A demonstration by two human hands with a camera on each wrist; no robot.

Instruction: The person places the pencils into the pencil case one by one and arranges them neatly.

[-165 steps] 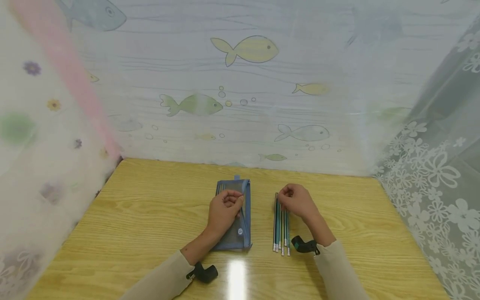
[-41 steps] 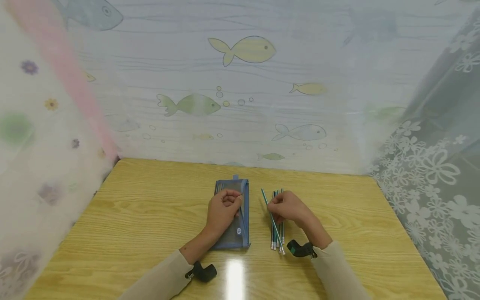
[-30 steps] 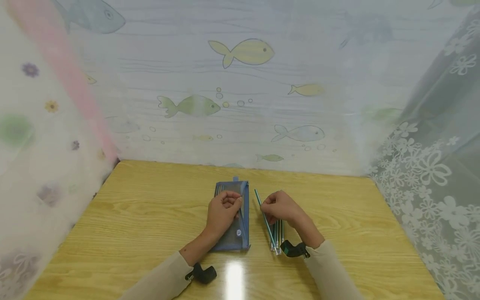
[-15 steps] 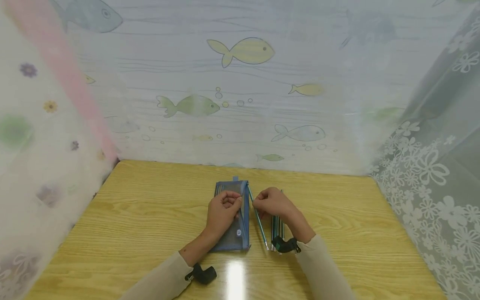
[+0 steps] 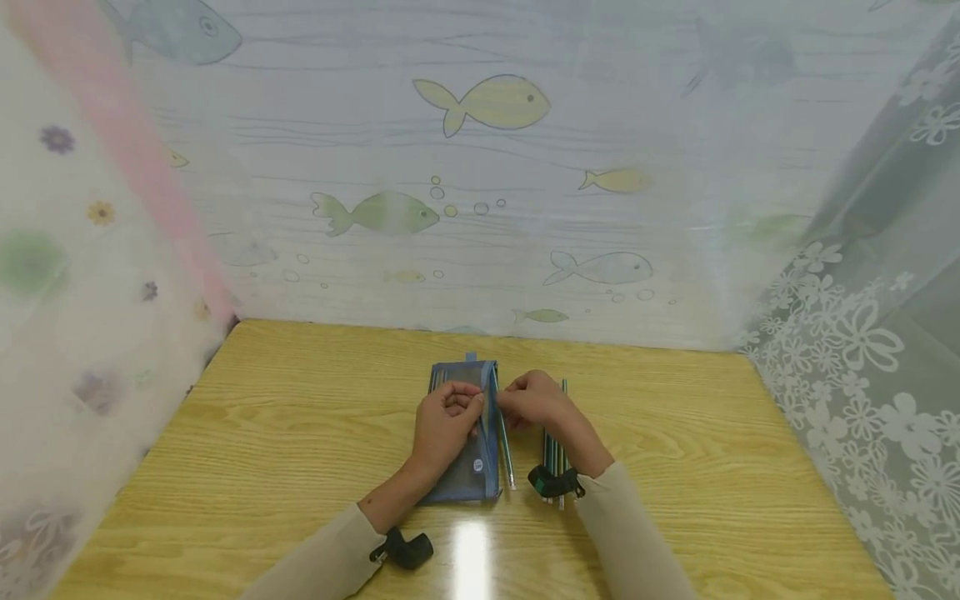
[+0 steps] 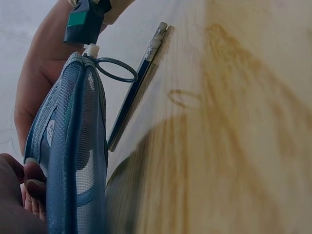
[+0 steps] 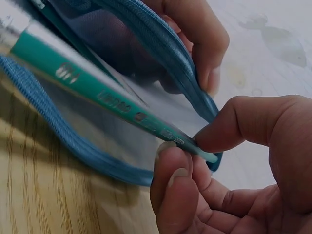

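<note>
Green pencil [image 7: 105, 92] slanting at the mouth of the mesh pouch [image 5: 459, 481]

Both hands are working close together here, apart from each other, the zip edge running between them. The left hand [image 5: 442, 421] is lying over the blue pouch and pinching the left edge of its opening, thumb against fingertips. The right hand [image 5: 536, 400] is pinching the pencil near its far end, and that pencil is crossing the open mouth; I cannot tell how far its tip is reaching inside. Its silver near end is pointing toward the person, just right of the pouch.

Farther right, a row of pencils [image 5: 555, 452] is lying on the wooden table [image 5: 300, 417], pointing near to far, partly hidden under the right wrist and its black camera [image 5: 551, 482]. Down at the pouch's near end, a round white label [image 5: 477, 465] is showing, and a dark ring [image 6: 117, 70] is hanging at the corner. Behind it all, a fish-printed cloth [image 5: 480, 250] is covering the far wall.
</note>
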